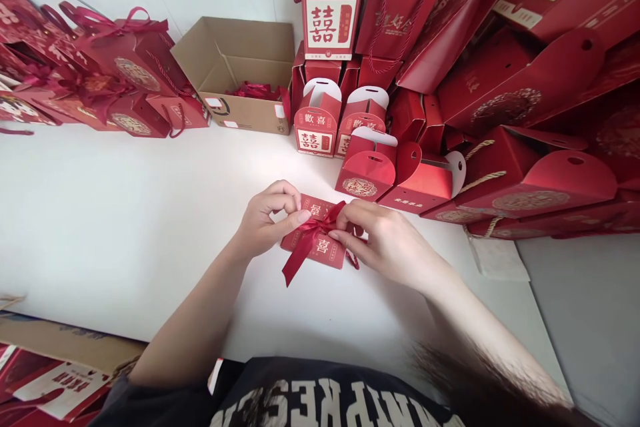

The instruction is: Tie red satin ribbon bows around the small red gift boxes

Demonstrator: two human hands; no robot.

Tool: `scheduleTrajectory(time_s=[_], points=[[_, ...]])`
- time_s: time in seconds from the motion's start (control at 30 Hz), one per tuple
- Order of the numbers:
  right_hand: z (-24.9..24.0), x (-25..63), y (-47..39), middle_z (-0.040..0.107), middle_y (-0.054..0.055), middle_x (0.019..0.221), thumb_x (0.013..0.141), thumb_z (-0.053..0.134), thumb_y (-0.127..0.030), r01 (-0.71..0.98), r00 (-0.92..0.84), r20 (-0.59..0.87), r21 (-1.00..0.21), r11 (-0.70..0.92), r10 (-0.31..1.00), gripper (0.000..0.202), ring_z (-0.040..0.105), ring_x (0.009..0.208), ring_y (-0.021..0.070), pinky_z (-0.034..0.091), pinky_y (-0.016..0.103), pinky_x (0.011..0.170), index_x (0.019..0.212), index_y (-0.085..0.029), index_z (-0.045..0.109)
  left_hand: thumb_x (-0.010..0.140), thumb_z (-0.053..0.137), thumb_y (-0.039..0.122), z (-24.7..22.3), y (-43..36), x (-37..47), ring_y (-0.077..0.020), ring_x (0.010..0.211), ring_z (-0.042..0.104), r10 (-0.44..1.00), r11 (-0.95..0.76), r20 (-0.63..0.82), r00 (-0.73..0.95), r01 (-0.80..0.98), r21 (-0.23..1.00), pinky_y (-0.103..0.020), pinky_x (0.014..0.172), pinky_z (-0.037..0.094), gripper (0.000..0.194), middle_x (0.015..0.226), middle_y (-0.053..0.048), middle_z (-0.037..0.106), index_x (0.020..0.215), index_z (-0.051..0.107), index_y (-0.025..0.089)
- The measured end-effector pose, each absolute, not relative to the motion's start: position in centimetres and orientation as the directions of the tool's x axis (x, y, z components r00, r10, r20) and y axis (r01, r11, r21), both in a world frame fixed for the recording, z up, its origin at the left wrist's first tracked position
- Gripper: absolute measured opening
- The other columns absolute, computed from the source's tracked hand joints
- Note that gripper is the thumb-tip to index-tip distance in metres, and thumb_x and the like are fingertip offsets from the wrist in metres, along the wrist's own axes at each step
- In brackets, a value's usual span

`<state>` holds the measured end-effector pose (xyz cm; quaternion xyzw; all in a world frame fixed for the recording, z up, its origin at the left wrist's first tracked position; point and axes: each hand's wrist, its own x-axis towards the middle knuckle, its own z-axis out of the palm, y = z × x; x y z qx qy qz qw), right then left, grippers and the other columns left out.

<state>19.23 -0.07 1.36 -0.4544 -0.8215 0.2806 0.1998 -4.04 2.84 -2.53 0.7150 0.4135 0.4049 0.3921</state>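
A small red gift box [330, 255] with pale characters on top sits on the white table in front of me. Across it runs a dark red ribbon [299, 257], knotted into a bow in the middle, one tail hanging off the near left side. My left hand [273, 217] is at the box's left, thumb and fingers pinched on the ribbon near the knot. On the right, my right hand [383, 237] pinches a loop of the same ribbon between thumb and curled fingers. A twisted red cord shows under the box's right edge.
An open cardboard box [250, 107] with red ribbon inside stands at the back. Red gift boxes [367, 170] crowd the right side, some stacked. More ribboned boxes [135, 57] stand at the back left. A carton of red packaging [65, 343] lies below the table's left front edge.
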Motion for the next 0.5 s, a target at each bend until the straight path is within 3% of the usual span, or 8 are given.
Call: scheduleTrajectory(time_s=[0.23,0.37,0.5], points=[[0.9,18.9,0.2,0.054,-0.005,0.057,0.096,0.050,-0.038,0.542,-0.451,-0.097,-0.819,0.186,0.887,0.028,0.042,0.050,0.0107,0.033,0.025,0.052,0.073,-0.022,0.047,0.085,0.062,0.039,-2.6,2.8,-4.3,-0.0143,0.060,0.050,0.912,-0.310,0.215,0.350,0.244,0.919,-0.033,0.058,0.045,0.044,0.068,-0.003,0.054,0.052,0.039,0.019],[0.5,18.7,0.5,0.050,-0.005,0.051,0.096,0.047,-0.044,0.492,-0.463,-0.178,-0.866,0.085,0.868,0.041,0.041,0.045,0.0092,0.032,0.024,0.049,0.063,-0.021,0.047,0.086,0.059,0.038,-2.7,3.0,-4.5,-0.0169,0.077,0.056,0.924,-0.329,0.234,0.303,0.319,0.889,-0.035,0.076,0.050,0.044,0.088,-0.007,0.058,0.052,0.039,0.018],[0.0,18.6,0.8,0.047,-0.006,0.047,0.096,0.046,-0.045,0.462,-0.506,-0.223,-0.886,0.043,0.833,0.044,0.042,0.043,0.0086,0.034,0.024,0.049,0.060,-0.021,0.046,0.086,0.057,0.033,-2.9,3.5,-4.6,-0.0203,0.102,0.057,0.931,-0.327,0.224,0.289,0.383,0.864,-0.035,0.094,0.046,0.042,0.106,-0.006,0.062,0.051,0.042,0.017]])
